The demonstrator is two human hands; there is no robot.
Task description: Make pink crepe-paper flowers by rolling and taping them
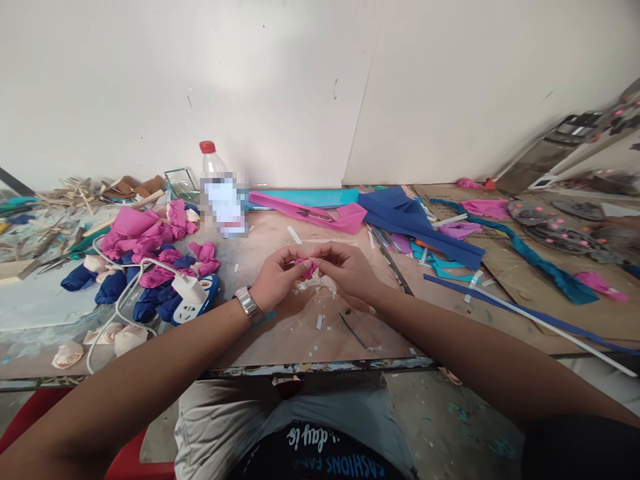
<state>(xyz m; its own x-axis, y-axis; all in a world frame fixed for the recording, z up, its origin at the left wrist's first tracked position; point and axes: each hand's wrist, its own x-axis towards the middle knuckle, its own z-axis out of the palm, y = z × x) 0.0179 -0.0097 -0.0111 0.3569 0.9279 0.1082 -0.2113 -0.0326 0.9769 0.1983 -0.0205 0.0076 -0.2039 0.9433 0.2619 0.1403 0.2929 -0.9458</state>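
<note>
Over the middle of the worktable (285, 333), both hands meet at a small piece of pink material (306, 269). My left hand (280, 272), with a metal watch (247, 303) on its wrist, pinches the piece from the left. From the right, my right hand (345, 267) pinches the same piece, its fingertips close to those of the left. The fingers hide part of the pink piece. A whitish translucent scrap (325, 287) lies just below the fingertips.
Pink and blue crumpled bundles (150, 233), a blue power strip (200, 307) and a white cable (118, 303) lie left. A red-capped bottle (213, 163) stands behind a phone (225, 207). Pink (310, 213) and blue strips (425, 227) lie behind; a white stick (550, 327) is right.
</note>
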